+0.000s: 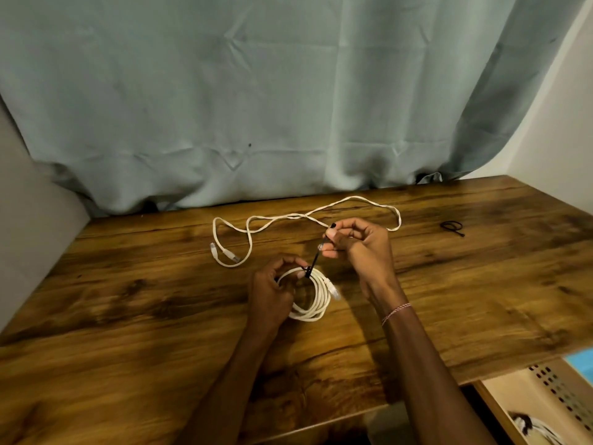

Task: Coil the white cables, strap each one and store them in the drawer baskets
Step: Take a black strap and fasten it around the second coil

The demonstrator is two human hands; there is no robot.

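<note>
- One wooden table (128, 300) spans the view, with one pale green curtain (256, 91) hanging behind it.
- Two white cables are on the table. The loose cable (353, 197) sprawls uncoiled across the far middle, and its two plugs (213, 247) lie side by side at its left end.
- The left hand (271, 290) is curled round the left side of the coiled cable (322, 297). Its thumb and forefinger pinch the loops just beside where the strap crosses them.
- The coiled cable sits near the middle of the table, in front of the loose one, wound into several loops. One of its plugs shows at the coil's right edge.
- There are two black straps. The black strap (313, 263) is wrapped round the top of the coil and runs taut up and to the right.
- The right hand (362, 248) is raised above the coil and pinches that strap's free end between thumb and fingertips. One pink thread bracelet (396, 311) circles the wrist.
- The spare strap (451, 227) lies by itself on the table, well apart to the right.
- One open drawer basket (552, 390) with a perforated wall shows at the lower right, below the table edge. Something white and dark lies in it, too blurred to identify.
</note>
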